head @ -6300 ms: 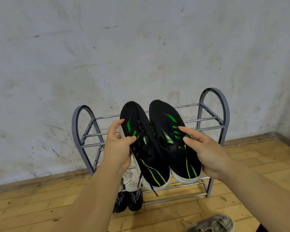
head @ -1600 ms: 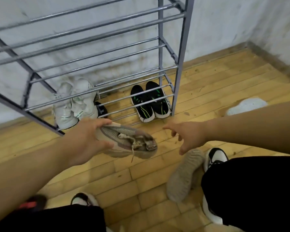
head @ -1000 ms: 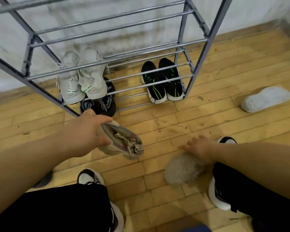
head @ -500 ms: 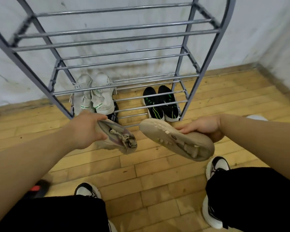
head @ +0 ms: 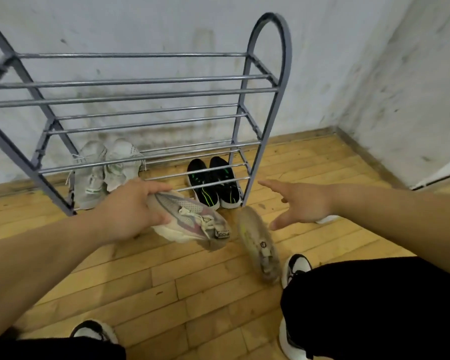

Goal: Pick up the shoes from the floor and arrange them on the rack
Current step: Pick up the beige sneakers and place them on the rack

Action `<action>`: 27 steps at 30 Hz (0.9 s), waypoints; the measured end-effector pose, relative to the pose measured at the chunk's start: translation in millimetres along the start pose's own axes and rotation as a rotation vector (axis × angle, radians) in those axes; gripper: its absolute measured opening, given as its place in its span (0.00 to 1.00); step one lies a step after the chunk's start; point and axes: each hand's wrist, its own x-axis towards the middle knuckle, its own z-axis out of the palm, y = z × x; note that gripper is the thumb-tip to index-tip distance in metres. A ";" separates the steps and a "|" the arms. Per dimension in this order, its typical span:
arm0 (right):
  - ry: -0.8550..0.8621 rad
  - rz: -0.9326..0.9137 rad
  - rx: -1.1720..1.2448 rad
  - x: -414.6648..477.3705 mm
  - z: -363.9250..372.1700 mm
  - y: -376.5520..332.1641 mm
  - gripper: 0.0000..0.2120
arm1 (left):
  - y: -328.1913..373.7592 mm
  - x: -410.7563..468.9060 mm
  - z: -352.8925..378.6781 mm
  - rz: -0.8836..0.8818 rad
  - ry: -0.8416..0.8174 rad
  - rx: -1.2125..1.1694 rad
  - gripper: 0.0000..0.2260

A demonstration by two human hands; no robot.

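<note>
My left hand (head: 130, 209) grips a beige sneaker (head: 192, 219) by its toe end, held above the floor in front of the grey metal rack (head: 260, 105). Its mate, a second beige sneaker (head: 259, 245), is blurred, tilted on its side, below and left of my right hand (head: 302, 201). That hand is spread open and does not touch it. A black-and-green pair (head: 213, 180) sits on the rack's lowest shelf at the right. A pale grey pair (head: 104, 167) sits on a low shelf at the left.
A white shoe (head: 327, 219) lies on the wooden floor behind my right wrist. My own black-and-white sneakers (head: 295, 267) and black trousers fill the bottom of the view. The wall corner is at the right. The upper rack shelves hold nothing.
My right hand has let go of the second beige sneaker, which has dropped lower and looks blurred. The left hand keeps its shoe. The view has tilted up a little.
</note>
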 end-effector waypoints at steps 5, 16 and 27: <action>0.074 -0.093 -0.109 -29.2 -34.9 -13.1 0.60 | 73.3 13.8 9.5 0.086 0.127 -0.375 0.27; 0.628 0.090 0.060 -170.4 -60.1 95.2 0.58 | 274.6 32.0 48.0 0.384 0.065 -0.552 0.29; 0.745 0.340 0.622 -216.6 174.8 196.2 0.53 | 381.3 4.9 162.9 0.713 -0.369 0.186 0.35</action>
